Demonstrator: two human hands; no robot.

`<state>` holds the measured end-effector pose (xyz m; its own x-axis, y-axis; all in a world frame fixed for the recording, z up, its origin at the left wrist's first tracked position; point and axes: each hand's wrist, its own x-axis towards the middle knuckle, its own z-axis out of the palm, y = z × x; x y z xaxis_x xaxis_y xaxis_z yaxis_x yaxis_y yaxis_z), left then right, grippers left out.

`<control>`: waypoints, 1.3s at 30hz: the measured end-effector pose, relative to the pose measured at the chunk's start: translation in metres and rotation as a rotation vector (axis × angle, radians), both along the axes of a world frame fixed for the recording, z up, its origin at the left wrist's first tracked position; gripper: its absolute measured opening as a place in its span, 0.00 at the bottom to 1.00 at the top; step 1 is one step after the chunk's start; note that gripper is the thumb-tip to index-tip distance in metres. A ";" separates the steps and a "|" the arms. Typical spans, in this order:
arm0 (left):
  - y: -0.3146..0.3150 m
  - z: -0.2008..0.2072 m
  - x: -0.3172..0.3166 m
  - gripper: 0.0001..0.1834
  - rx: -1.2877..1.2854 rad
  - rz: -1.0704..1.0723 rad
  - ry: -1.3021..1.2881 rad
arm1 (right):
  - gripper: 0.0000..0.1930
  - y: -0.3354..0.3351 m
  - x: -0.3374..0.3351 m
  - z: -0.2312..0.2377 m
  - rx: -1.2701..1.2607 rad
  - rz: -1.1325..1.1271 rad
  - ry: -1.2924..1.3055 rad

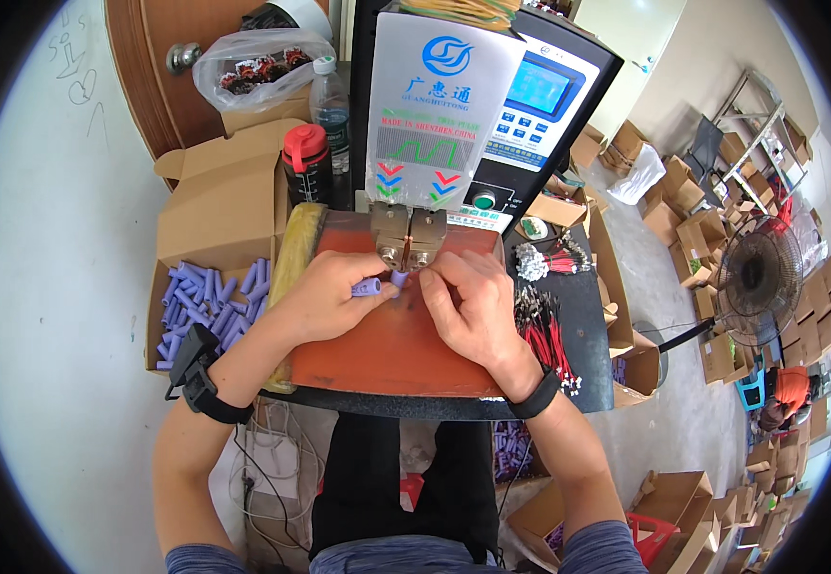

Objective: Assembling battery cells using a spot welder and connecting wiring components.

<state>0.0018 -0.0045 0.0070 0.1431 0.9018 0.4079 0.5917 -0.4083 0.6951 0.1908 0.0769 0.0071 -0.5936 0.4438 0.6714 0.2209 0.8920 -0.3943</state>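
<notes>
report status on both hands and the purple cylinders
Left hand holding one purple cylinder. Right hand close by the metal electrode heads. Second cylinder just below them. No obstruction visible.

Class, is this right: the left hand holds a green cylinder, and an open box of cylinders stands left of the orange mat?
Wrong colour: the head view shows a purple cylinder in the left hand. The open box does stand left of the mat.

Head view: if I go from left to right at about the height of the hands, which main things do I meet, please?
Purple cylinders, yellow roll, left hand, right hand, red wires, fan.
</notes>
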 end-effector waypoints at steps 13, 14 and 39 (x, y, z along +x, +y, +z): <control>0.004 -0.009 -0.004 0.14 -0.121 -0.057 -0.368 | 0.07 -0.009 -0.008 -0.004 -0.042 0.120 -0.001; 0.004 -0.009 -0.004 0.13 -0.117 -0.076 -0.368 | 0.07 -0.006 -0.009 -0.007 -0.002 0.156 0.020; 0.001 -0.006 0.000 0.11 0.089 -0.023 -0.045 | 0.04 -0.002 -0.003 -0.004 -0.266 0.133 0.275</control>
<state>0.0016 -0.0031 0.0014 0.1429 0.8585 0.4926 0.5500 -0.4826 0.6816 0.1878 0.0753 0.0035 -0.4717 0.5550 0.6852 -0.0353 0.7645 -0.6436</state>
